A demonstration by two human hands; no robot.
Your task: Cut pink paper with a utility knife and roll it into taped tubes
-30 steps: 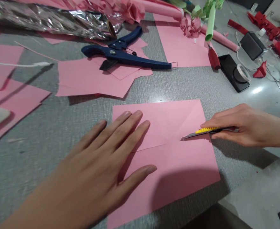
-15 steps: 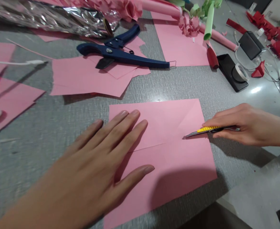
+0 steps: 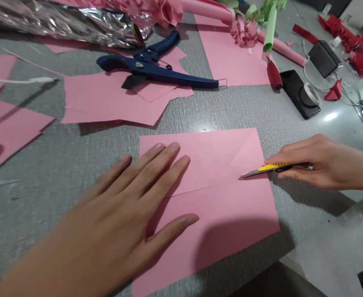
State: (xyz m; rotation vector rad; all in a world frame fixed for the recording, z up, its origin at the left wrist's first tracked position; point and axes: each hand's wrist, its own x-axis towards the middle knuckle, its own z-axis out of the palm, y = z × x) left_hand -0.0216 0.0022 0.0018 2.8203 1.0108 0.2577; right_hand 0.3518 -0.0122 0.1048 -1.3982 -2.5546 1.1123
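A pink paper sheet (image 3: 221, 218) lies on the grey table (image 3: 60, 165) in front of me, with a slit running across its middle. My left hand (image 3: 128, 210) lies flat on the sheet's left part, fingers spread, pressing it down. My right hand (image 3: 320, 163) is closed on a yellow utility knife (image 3: 266, 169) at the sheet's right side. The blade tip rests on the paper at the end of the slit line.
Blue pipe-cutter pliers (image 3: 156, 68) lie on more pink sheets (image 3: 107, 99) behind. Crumpled foil (image 3: 60, 22) is at the back left. A black phone with a tape roll (image 3: 302, 95), a red-handled tool (image 3: 274, 74), pink rolls and red paper scraps (image 3: 351, 33) fill the back right.
The knife has slid slightly to the right along the slit. My left hand stays flat on the sheet. The view has drifted a little.
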